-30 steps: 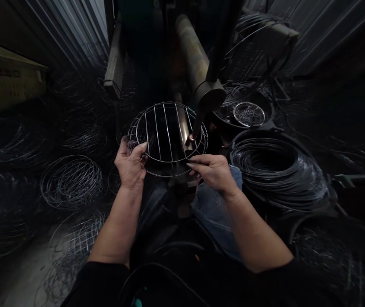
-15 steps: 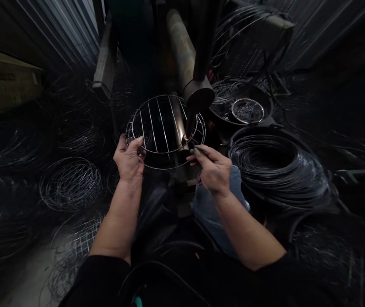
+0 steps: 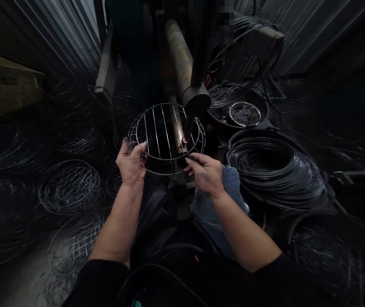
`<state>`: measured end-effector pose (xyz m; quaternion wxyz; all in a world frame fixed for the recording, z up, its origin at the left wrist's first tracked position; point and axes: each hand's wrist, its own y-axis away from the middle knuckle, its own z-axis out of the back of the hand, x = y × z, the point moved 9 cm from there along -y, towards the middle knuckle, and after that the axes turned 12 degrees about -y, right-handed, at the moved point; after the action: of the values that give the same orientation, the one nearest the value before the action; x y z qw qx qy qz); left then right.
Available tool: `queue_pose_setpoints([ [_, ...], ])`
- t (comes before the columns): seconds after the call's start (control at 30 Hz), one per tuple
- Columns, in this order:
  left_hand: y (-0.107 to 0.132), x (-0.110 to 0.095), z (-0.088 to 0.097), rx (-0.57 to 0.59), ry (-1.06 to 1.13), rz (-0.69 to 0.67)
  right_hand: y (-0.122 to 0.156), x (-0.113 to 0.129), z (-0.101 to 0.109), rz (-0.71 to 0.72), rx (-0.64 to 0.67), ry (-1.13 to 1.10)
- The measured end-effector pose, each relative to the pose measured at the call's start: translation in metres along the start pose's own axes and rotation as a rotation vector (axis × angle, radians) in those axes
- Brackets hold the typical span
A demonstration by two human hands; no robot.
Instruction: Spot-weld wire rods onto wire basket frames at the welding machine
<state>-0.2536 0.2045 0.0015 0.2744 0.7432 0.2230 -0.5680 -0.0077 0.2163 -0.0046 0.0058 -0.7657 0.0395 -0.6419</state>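
Observation:
A round wire rack [image 3: 158,134] with parallel cross bars and a double-ringed side is held level in front of me. My left hand [image 3: 131,164] grips its left front edge, thumb on top and fingers curled below. My right hand [image 3: 205,174] is closed in a pinch at the front right rim; what lies between its fingertips is too small to make out. Just beyond these fingertips, a copper-tipped upper electrode [image 3: 187,130] comes down to a lower metal bar [image 3: 178,128], with the rack's rim around them. A thick metal arm [image 3: 182,55] carries the upper electrode.
To the right are a large coil of wire [image 3: 274,170] in a black tub and a round dish [image 3: 245,114] of short wire pieces. Wire rings [image 3: 70,186] are piled at left, with a cardboard box [image 3: 8,87] behind. Blue cloth [image 3: 216,213] lies under my right forearm.
The rack sits slightly lower in view and its bars are turned a little. My right hand has shifted slightly left and down along the rim; my left hand keeps its hold.

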Motion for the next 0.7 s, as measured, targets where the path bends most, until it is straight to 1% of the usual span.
queue_pose_setpoints([
  [0.17,-0.005,0.005,0.003,-0.037,0.004,0.047,-0.006,-0.002,-0.002,-0.014,0.114,0.071],
  [0.23,-0.006,0.008,0.004,-0.039,0.009,0.066,-0.009,-0.003,-0.006,-0.019,0.178,0.105],
  [0.3,-0.005,0.01,0.004,-0.03,0.01,0.072,-0.01,-0.006,-0.011,-0.051,0.256,0.144],
  [0.37,-0.004,0.009,0.003,-0.026,0.008,0.061,-0.009,-0.009,-0.015,-0.09,0.279,0.169],
  [0.4,-0.004,0.009,0.003,-0.023,0.009,0.052,-0.009,-0.008,-0.014,-0.1,0.25,0.167],
  [0.47,-0.005,0.008,0.003,-0.02,0.023,0.045,-0.008,-0.006,-0.01,-0.092,0.146,0.133],
  [0.57,-0.008,0.011,0.005,-0.027,0.047,0.065,-0.003,0.001,-0.004,-0.021,0.005,0.068],
  [0.63,-0.012,0.011,0.005,-0.025,0.048,0.072,0.0,0.004,-0.004,0.039,-0.021,0.053],
  [0.7,-0.014,0.009,0.003,-0.013,0.05,0.065,0.0,0.007,-0.005,0.092,-0.02,0.056],
])
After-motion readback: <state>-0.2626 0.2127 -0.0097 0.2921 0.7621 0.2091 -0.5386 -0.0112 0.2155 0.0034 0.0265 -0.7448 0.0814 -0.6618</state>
